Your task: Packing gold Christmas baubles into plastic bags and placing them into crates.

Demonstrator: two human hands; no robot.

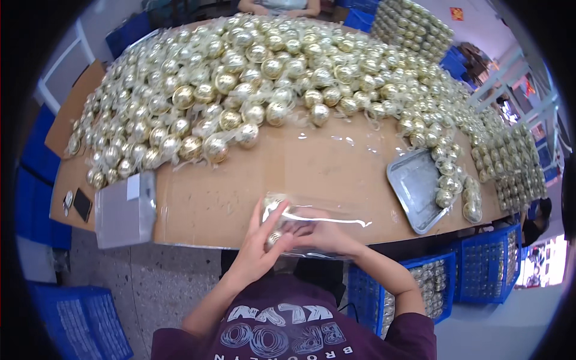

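While both hands point(288, 237) close (fingers curled), grip holds clear bag point(324, 219) w/ gold balls point(273, 207).

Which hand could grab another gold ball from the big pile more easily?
Probably the right hand. The left hand grips the gold balls inside the clear bag; the right only rests on the bag.

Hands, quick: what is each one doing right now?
Left hand: closed on gold balls inside the clear plastic bag.
Right hand: on the clear plastic bag, holding it; fingers partly hidden.
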